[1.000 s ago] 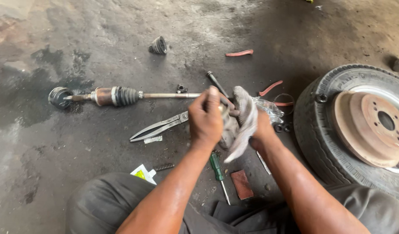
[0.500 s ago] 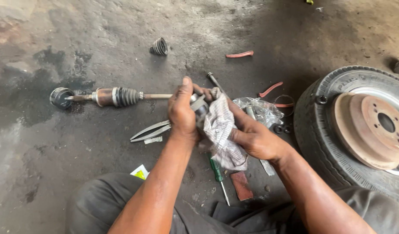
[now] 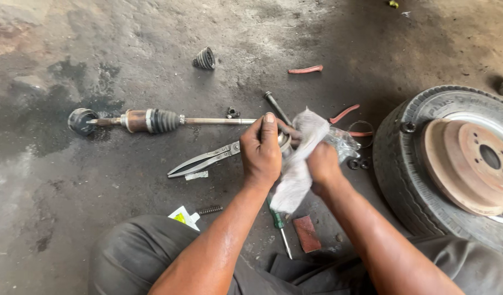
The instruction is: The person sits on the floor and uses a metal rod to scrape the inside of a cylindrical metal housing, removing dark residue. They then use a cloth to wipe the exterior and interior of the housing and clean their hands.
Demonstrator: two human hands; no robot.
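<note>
The drive shaft [image 3: 208, 121], a long thin steel rod with a ribbed black rubber boot and a dark round joint at its far end, lies across the stained concrete floor [image 3: 71, 207]; its near end rises into the person's hands at the middle of the view. The left hand [image 3: 261, 152] is wrapped tight around that metal end, fingers curled shut and the thumb pointing up. The right hand [image 3: 322, 165] is closed on a crumpled pale rag [image 3: 297, 164], soft and grimy (it hangs down in a long fold below the wrists), pressing it against the shaft's end.

Just left of the hands, long-nosed steel pliers [image 3: 203, 160] lie with their handles apart. Below, a green-handled screwdriver [image 3: 280, 229] rests beside a small rust-red flat pad [image 3: 306, 234]. A loose conical ribbed boot [image 3: 204, 58] sits well apart, farther up the floor. To the right lies a tyre [image 3: 396, 164] on its side, with a rusty round brake disc [image 3: 470, 164] set on it.
</note>
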